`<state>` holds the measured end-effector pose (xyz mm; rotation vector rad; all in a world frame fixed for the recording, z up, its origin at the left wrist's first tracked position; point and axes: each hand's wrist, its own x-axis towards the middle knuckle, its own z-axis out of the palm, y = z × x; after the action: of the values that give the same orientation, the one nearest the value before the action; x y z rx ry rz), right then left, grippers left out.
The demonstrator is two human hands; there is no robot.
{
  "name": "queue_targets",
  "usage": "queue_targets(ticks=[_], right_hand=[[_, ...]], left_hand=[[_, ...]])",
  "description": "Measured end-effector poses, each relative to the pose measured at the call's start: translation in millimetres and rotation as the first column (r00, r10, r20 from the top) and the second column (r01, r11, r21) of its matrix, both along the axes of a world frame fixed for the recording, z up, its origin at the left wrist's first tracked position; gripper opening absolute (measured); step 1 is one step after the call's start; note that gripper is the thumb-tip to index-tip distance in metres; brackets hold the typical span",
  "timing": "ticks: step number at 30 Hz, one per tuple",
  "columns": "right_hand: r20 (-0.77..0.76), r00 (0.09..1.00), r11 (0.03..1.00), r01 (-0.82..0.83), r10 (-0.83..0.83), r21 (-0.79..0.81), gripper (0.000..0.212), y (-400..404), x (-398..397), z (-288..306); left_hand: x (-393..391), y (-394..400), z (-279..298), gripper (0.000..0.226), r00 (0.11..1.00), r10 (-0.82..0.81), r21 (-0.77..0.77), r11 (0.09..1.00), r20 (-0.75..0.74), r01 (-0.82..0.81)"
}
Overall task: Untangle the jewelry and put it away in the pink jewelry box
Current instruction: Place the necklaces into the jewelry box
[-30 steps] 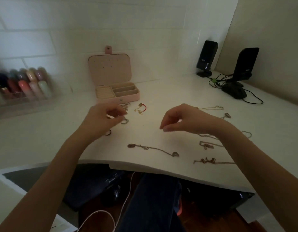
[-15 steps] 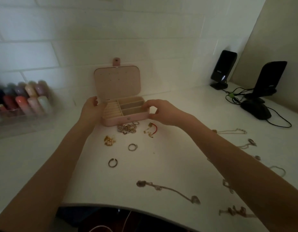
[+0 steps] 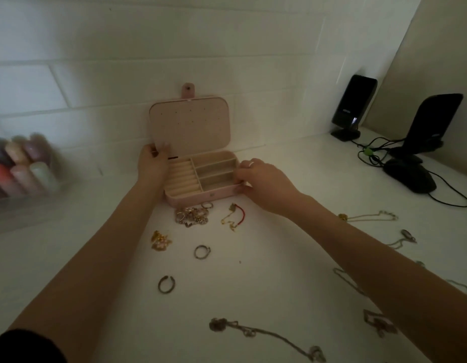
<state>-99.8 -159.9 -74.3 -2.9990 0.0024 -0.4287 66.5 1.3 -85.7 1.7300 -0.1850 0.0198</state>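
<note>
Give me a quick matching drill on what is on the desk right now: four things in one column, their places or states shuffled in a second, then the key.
Things
1. pink jewelry box
2. red cord bracelet with gold charms
3. long silver chain necklace
4. left hand

Places or states
A. lying at the near edge of the white desk
B. lid up, compartments looking empty
C. at the box's back left corner, by the lid hinge
D. just in front of the box, near the right hand

Pairs: 1-B, 2-D, 3-A, 4-C
</note>
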Motion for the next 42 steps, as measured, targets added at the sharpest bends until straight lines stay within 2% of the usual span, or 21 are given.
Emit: queue_targets(ticks=[4, 7, 11, 15, 21, 24, 28, 30, 33, 34, 37, 42], right_hand=[[0.082, 0.997, 0.999, 0.000, 0.004, -0.044, 0.011, -30.9, -22.9, 6.9], [0.071, 0.997, 0.998, 0.045, -0.042, -0.040, 0.012, -49.7, -43.3, 9.5], [0.002, 0.996, 0.994, 0.086, -0.087, -0.066, 0.013, -63.3, -68.9, 0.8], [-0.063, 0.995, 0.997, 0.072, -0.074, -0.025, 0.014, -72.0, -80.1, -4.7], [-0.222, 0.975, 0.998, 0.032, -0.019, 0.056, 0.012, -75.5, -81.9, -7.6], [-0.195, 0.980, 0.996, 0.050, -0.035, 0.076, 0.015, -71.4, -80.7, -2.9], [-0.109, 0.986, 0.985, 0.134, -0.123, 0.106, 0.029, -67.5, -80.2, -2.2], [-0.042, 0.991, 0.992, 0.125, -0.124, 0.030, 0.039, -66.8, -80.4, -7.7], [-0.044, 0.984, 0.984, 0.175, -0.175, 0.008, 0.081, -65.8, -77.5, -9.5], [-0.046, 0.981, 0.982, 0.189, -0.187, 0.023, 0.088, -65.7, -75.5, -9.0], [-0.103, 0.977, 0.981, 0.193, -0.189, 0.028, 0.087, -68.0, -73.5, -10.5], [-0.184, 0.971, 0.988, 0.145, -0.154, -0.061, 0.090, -74.5, -72.9, -17.8]], left_hand=[[-7.7, -32.5, 7.0, 0.039, 0.995, -0.091, -0.122, 0.989, -0.032, 0.087], [-22.0, -60.5, 9.6, 0.038, 0.984, -0.167, -0.151, 0.976, -0.063, 0.156], [-35.5, -89.2, -1.7, 0.035, 0.974, -0.220, -0.053, 0.975, -0.051, 0.218], [-41.5, -102.2, -11.8, 0.039, 0.975, -0.222, 0.095, 0.971, 0.019, 0.220], [-42.8, -108.8, -16.7, 0.041, 0.962, -0.267, 0.147, 0.956, 0.063, 0.255], [-43.9, -107.5, -17.9, 0.040, 0.959, -0.273, 0.163, 0.952, 0.073, 0.259], [-46.3, -107.5, -19.0, 0.035, 0.949, -0.297, 0.218, 0.938, 0.104, 0.270], [-46.6, -108.4, -18.8, 0.034, 0.946, -0.302, 0.248, 0.931, 0.116, 0.267], [-46.4, -108.9, -18.7, 0.038, 0.946, -0.305, 0.262, 0.927, 0.113, 0.267], [-45.9, -108.9, -19.3, 0.038, 0.945, -0.306, 0.259, 0.928, 0.115, 0.269], [-45.6, -108.8, -20.3, 0.037, 0.943, -0.309, 0.255, 0.928, 0.123, 0.271], [-45.1, -108.9, -20.4, 0.035, 0.942, -0.307, 0.275, 0.925, 0.133, 0.262]])
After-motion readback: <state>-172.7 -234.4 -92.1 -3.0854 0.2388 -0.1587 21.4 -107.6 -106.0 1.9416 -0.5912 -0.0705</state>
